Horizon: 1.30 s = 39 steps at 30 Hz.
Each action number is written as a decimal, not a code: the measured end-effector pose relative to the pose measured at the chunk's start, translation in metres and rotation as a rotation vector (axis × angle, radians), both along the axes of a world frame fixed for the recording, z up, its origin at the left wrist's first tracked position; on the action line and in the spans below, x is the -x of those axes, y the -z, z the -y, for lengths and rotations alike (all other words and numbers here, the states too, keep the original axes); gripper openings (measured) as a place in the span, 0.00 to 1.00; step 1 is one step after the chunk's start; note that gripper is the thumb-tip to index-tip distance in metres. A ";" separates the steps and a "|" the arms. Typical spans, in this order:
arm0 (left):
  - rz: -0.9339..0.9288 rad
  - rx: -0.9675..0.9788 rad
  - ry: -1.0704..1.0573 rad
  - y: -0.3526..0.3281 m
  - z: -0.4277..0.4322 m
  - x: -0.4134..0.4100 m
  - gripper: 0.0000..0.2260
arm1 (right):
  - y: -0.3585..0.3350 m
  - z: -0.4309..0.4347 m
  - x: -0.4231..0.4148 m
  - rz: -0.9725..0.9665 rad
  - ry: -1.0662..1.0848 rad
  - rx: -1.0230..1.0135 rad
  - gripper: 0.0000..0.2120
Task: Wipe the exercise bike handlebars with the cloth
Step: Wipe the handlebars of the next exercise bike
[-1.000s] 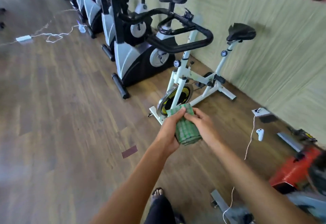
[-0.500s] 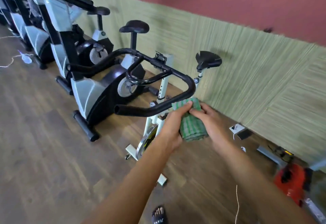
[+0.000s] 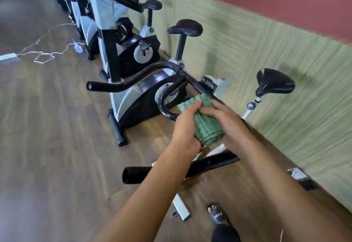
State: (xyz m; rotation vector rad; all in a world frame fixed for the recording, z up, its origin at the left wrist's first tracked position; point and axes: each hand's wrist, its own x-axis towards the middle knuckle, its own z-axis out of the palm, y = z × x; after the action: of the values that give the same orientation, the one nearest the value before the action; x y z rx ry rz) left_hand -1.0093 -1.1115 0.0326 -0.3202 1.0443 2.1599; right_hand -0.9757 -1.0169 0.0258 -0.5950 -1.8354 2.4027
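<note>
Green-checked folded cloth (image 3: 206, 125) sits just in front of the black tubular handlebars (image 3: 137, 80), near the centre clamp, contact unclear. Step judged: approach; wiping not begun. Next: press cloth onto bar and slide. Left hand (image 3: 185, 129) and right hand (image 3: 227, 125) both curl closed on the cloth's sides.

Both forearms are bare, with no sleeves in view; the left hand (image 3: 185, 127) and right hand (image 3: 228, 125) wear nothing; one foot wears a black sandal (image 3: 217, 214) with white lettering; a dark trouser leg (image 3: 225, 234) shows.
</note>
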 end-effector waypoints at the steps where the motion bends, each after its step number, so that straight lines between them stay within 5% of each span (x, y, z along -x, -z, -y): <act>1: 0.011 -0.002 -0.066 -0.001 -0.003 0.007 0.14 | 0.001 -0.006 0.015 0.003 -0.084 -0.002 0.12; 9: 0.061 -0.031 -0.569 -0.016 -0.017 0.022 0.13 | 0.006 -0.015 0.093 0.014 -0.600 -0.043 0.11; 15: -0.044 -0.019 -0.881 -0.026 0.004 -0.007 0.33 | -0.007 0.010 0.099 -0.091 -0.963 -0.061 0.11; 21: -0.135 0.078 -1.118 -0.027 0.035 -0.058 0.35 | -0.018 0.054 0.080 -0.205 -1.277 -0.074 0.18; 28: -0.122 0.255 -1.495 -0.011 0.057 -0.111 0.27 | -0.009 0.080 0.078 -0.257 -1.328 -0.290 0.04; 32: 0.000 0.389 -1.627 0.009 0.058 -0.109 0.21 | 0.005 0.087 0.079 -0.308 -1.547 -0.423 0.06; 39: 0.111 0.547 -1.626 0.038 0.035 -0.079 0.37 | 0.013 0.093 0.089 -0.431 -1.705 -0.406 0.08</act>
State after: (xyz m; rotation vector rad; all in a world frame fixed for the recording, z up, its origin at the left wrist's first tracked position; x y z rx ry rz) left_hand -0.9305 -1.1461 -0.0055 -2.0986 1.5178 2.9379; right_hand -1.0650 -1.1098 0.0123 2.0757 -2.8245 1.9147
